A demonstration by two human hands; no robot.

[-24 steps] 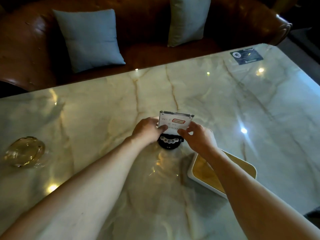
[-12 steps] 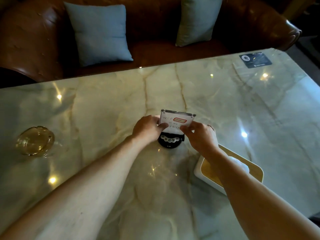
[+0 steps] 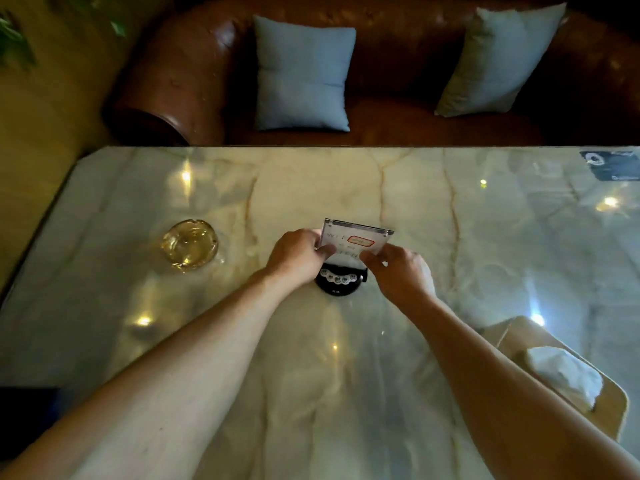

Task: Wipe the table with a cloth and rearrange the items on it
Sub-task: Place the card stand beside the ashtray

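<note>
A clear acrylic sign card [image 3: 355, 239] with a red-outlined label stands on a round black call-button base [image 3: 338, 283] in the middle of the marble table [image 3: 346, 375]. My left hand [image 3: 298, 259] pinches the card's left edge and my right hand [image 3: 398, 271] pinches its right lower corner. A white cloth [image 3: 564, 374] lies bunched in a tan tray [image 3: 609, 407] at the near right, partly behind my right forearm.
An amber glass ashtray [image 3: 189, 244] sits left of my hands. A dark sticker [image 3: 611, 165] marks the far right corner. Behind the table is a brown leather sofa [image 3: 391, 64] with two blue-grey cushions [image 3: 303, 74].
The view has swung and tilted, so the table now lies square to me. Both hands still hold the sign card on its base; the ashtray appears closer to them.
</note>
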